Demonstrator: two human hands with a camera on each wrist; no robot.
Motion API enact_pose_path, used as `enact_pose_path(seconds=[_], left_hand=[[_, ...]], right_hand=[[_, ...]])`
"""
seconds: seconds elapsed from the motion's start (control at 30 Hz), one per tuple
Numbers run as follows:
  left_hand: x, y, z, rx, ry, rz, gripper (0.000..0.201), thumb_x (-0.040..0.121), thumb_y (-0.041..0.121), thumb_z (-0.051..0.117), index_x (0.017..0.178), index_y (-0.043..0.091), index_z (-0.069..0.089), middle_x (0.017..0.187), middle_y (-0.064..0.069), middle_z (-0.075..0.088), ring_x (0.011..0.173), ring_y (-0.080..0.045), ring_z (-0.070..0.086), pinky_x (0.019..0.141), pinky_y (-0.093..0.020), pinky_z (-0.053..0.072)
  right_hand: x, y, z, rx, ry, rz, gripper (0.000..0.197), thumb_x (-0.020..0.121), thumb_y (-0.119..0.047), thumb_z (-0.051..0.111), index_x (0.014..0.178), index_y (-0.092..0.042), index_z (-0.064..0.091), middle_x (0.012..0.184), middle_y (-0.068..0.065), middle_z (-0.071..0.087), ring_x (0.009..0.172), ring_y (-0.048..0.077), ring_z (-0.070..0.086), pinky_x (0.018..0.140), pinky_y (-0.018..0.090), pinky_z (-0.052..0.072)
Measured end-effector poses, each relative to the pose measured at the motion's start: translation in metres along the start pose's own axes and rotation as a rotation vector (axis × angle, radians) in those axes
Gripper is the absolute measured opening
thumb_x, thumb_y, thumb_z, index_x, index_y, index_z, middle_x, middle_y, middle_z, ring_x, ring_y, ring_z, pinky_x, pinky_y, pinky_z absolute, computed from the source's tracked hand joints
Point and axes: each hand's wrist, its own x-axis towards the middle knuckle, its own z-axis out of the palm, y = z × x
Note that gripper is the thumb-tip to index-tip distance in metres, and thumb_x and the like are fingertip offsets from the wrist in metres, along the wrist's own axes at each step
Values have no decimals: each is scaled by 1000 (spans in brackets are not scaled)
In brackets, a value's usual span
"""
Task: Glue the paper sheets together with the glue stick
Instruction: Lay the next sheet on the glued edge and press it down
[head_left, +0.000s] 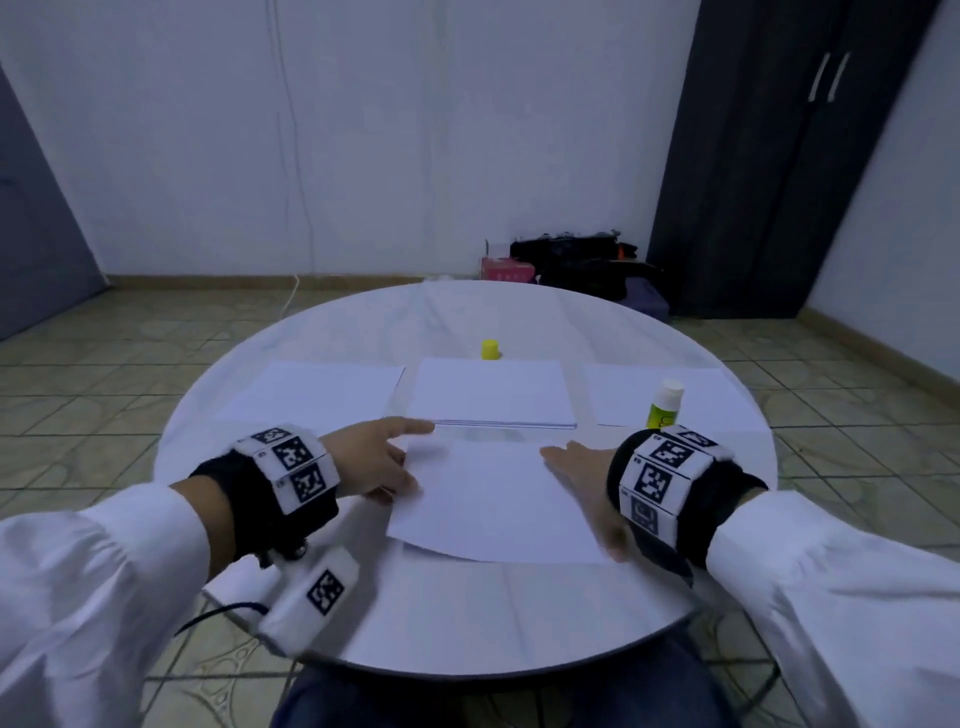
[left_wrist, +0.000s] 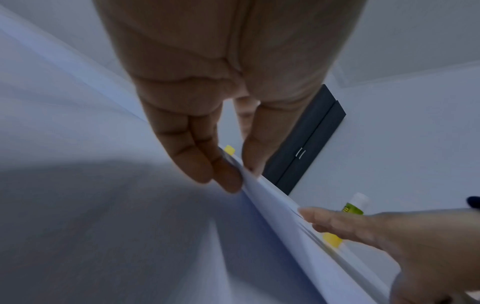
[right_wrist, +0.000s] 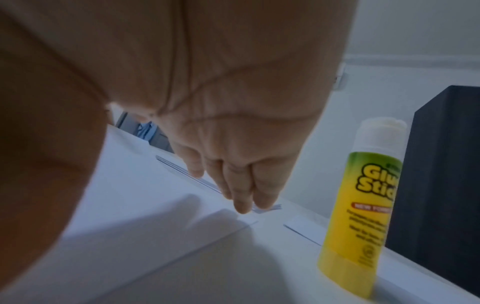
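A white paper sheet (head_left: 493, 504) lies skewed on the round white table (head_left: 467, 634), in front of me. My left hand (head_left: 384, 462) pinches its left edge between thumb and fingers (left_wrist: 221, 172), lifting that edge a little. My right hand (head_left: 576, 467) rests on the sheet's right edge with straight fingers (right_wrist: 244, 201). The uncapped glue stick (head_left: 665, 408), yellow-green with a white top, stands upright just beyond my right wrist, and it is close on the right in the right wrist view (right_wrist: 363, 205). Its yellow cap (head_left: 490, 349) stands at the far middle.
A stack of sheets (head_left: 493, 395) lies beyond the held sheet, with single sheets to its left (head_left: 311, 389) and right (head_left: 623, 400). A dark wardrobe (head_left: 779, 182) stands at the back right, with bags (head_left: 582, 265) on the floor behind the table.
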Motion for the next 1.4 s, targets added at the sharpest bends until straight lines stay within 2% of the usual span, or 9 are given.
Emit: enact_pose_path(seconds=[0.03, 0.1, 0.23, 0.4, 0.73, 0.83, 1.0, 1.2, 1.4], left_hand=[[-2, -5, 0, 24, -7, 5, 56, 82, -10, 65, 129, 18, 57, 116, -16, 61, 103, -32, 62, 91, -43, 53], [-5, -13, -3, 71, 1, 24, 37, 83, -11, 63, 105, 18, 69, 115, -10, 66, 98, -26, 65, 82, -31, 57], [-6, -15, -21, 31, 106, 86, 34, 82, -4, 66, 93, 28, 73, 98, 3, 70, 80, -15, 67, 76, -19, 56], [11, -6, -50, -66, 195, 132, 40, 81, -4, 67, 82, 36, 74, 97, 8, 71, 80, -17, 68, 78, -22, 55], [104, 34, -62, 266, 144, 15, 41, 87, 15, 67, 127, 25, 60, 128, 2, 58, 97, -13, 63, 81, -16, 42], [118, 38, -51, 571, 42, -55, 76, 81, 39, 73, 146, 22, 38, 148, 1, 40, 134, -18, 40, 104, -25, 32], [134, 33, -36, 766, -1, -103, 120, 62, 52, 83, 152, 19, 10, 143, -2, 45, 127, -23, 48, 103, -36, 42], [135, 34, -35, 814, 55, -78, 106, 63, 54, 80, 145, 16, 24, 132, -3, 53, 111, -23, 58, 95, -38, 49], [122, 43, -21, 907, 133, -29, 95, 69, 55, 76, 142, 15, 29, 137, -9, 44, 124, -28, 47, 99, -39, 44]], right_hand=[[-8, -3, -4, -40, 6, 39, 114, 51, -74, 73, 140, -22, 26, 152, 12, 19, 134, 28, 30, 102, 43, 34], [-8, 6, -13, -3, -24, 116, 66, 69, -27, 81, 116, -15, 38, 139, 13, 29, 114, 26, 42, 80, 36, 44], [-15, 11, -30, 121, 40, 110, 64, 80, -39, 71, 135, -23, 44, 145, 4, 35, 129, 23, 41, 99, 31, 40], [13, 12, -43, 634, 160, 187, 36, 85, -40, 64, 103, -9, 60, 92, 2, 61, 82, 18, 57, 69, 25, 41], [80, 2, -83, 608, 231, 356, 51, 88, -31, 62, 129, -4, 49, 127, 11, 56, 117, 25, 54, 81, 27, 41], [86, 5, -86, 376, 118, 380, 57, 75, -42, 70, 120, -12, 55, 113, 5, 60, 108, 24, 59, 87, 30, 46], [93, 20, -81, 238, 77, 342, 88, 53, -45, 82, 129, -19, 46, 117, -1, 61, 92, 24, 57, 67, 29, 45], [98, 18, -75, 189, 187, 298, 37, 61, -31, 78, 89, -19, 56, 68, -12, 52, 59, 9, 54, 47, 22, 35], [80, 0, -63, 173, 195, 330, 37, 74, -30, 69, 99, -14, 47, 103, 4, 47, 81, 21, 47, 66, 31, 38]])
